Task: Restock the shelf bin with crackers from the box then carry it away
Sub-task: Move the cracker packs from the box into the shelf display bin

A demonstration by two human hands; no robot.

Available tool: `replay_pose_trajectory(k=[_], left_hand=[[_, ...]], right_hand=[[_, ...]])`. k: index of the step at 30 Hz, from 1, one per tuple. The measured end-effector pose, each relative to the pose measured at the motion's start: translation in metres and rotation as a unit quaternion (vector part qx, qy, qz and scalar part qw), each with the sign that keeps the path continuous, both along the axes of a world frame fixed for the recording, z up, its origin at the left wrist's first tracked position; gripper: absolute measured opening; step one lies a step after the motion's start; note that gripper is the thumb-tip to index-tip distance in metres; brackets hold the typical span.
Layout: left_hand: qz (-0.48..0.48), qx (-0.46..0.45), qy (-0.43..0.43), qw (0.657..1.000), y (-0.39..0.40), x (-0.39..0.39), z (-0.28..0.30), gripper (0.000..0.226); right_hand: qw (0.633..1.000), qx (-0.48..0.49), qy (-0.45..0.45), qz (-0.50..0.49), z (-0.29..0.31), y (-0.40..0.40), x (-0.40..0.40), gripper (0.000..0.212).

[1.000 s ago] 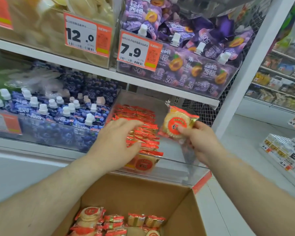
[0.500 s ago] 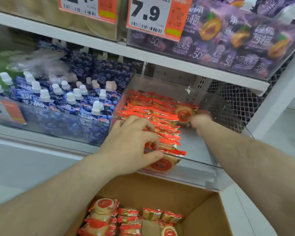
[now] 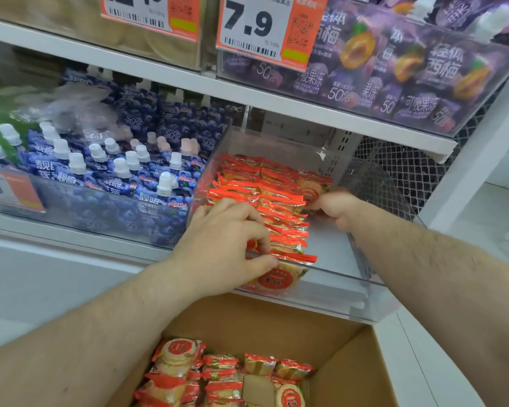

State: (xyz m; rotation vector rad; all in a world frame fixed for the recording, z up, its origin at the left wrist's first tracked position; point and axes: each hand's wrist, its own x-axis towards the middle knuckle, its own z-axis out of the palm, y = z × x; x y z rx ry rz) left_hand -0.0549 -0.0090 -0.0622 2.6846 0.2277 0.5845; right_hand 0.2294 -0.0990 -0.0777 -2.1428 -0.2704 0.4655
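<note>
A clear plastic shelf bin [image 3: 344, 295] on the lower shelf holds a row of red-and-gold cracker packs [image 3: 262, 198] standing on edge. My left hand [image 3: 227, 248] lies over the front of the row, fingers curled on the front packs. Deep in the bin, my right hand [image 3: 334, 208] holds one cracker pack [image 3: 312, 189] against the right side of the row. Below, an open cardboard box [image 3: 344, 374] contains several more cracker packs [image 3: 218, 374].
Blue spouted jelly pouches [image 3: 115, 168] fill the bin to the left. Purple plum pouches [image 3: 394, 69] sit on the shelf above behind a 7.9 price tag [image 3: 259, 27]. Wire mesh [image 3: 400, 174] and a white upright [image 3: 476, 148] bound the right side.
My right hand has carried its cracker pack from in front of the bin down into its back right. The left hand stayed on the row. The view has moved closer.
</note>
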Motion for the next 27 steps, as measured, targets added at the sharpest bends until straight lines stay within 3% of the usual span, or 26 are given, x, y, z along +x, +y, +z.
replay_pose_trajectory(k=[7, 10, 12, 14, 16, 17, 18, 20, 22, 24, 25, 27], left_hand=[[-0.024, -0.019, -0.075, 0.997, -0.004, -0.005, 0.003, 0.016], [-0.052, -0.008, -0.124, 0.991, -0.015, -0.008, 0.003, 0.025], [-0.082, -0.029, -0.119, 0.989, -0.024, -0.012, -0.001, 0.025], [-0.104, -0.043, -0.090, 0.989, -0.033, -0.018, -0.010, 0.017], [-0.118, -0.032, -0.042, 0.992, -0.040, -0.025, -0.026, 0.013], [-0.125, -0.017, -0.009, 0.992, -0.043, -0.029, -0.035, 0.014], [-0.132, -0.002, 0.029, 0.991, -0.046, -0.033, -0.043, 0.012], [-0.146, 0.002, 0.119, 0.982, -0.050, -0.037, -0.059, 0.006], [-0.149, -0.026, 0.225, 0.962, -0.052, -0.040, -0.072, 0.010], [-0.153, -0.034, 0.305, 0.939, -0.050, -0.042, -0.083, 0.015], [-0.156, -0.031, 0.329, 0.931, -0.049, -0.042, -0.088, 0.016], [-0.163, -0.035, 0.362, 0.917, -0.048, -0.042, -0.096, 0.014]], right_hand=[[0.999, -0.019, -0.047, -0.008, 0.019, -0.027, -0.032, 0.031], [0.992, -0.014, -0.126, -0.025, 0.029, -0.040, -0.056, 0.051], [0.976, -0.001, -0.216, -0.025, 0.036, -0.051, -0.087, 0.039], [0.919, 0.036, -0.393, -0.004, 0.041, -0.066, -0.130, 0.013], [0.804, 0.108, -0.579, 0.080, 0.036, -0.082, -0.174, 0.005], [0.756, 0.134, -0.627, 0.134, 0.025, -0.089, -0.192, 0.008], [0.736, 0.147, -0.637, 0.175, 0.010, -0.096, -0.207, 0.011], [0.762, 0.136, -0.595, 0.217, -0.030, -0.109, -0.226, 0.013], [0.822, 0.049, -0.517, 0.234, -0.073, -0.119, -0.233, 0.014], [0.864, -0.181, -0.378, 0.279, -0.121, -0.126, -0.223, 0.018], [0.855, -0.299, -0.294, 0.304, -0.143, -0.128, -0.217, 0.018], [0.843, -0.422, -0.132, 0.307, -0.186, -0.136, -0.207, 0.020]])
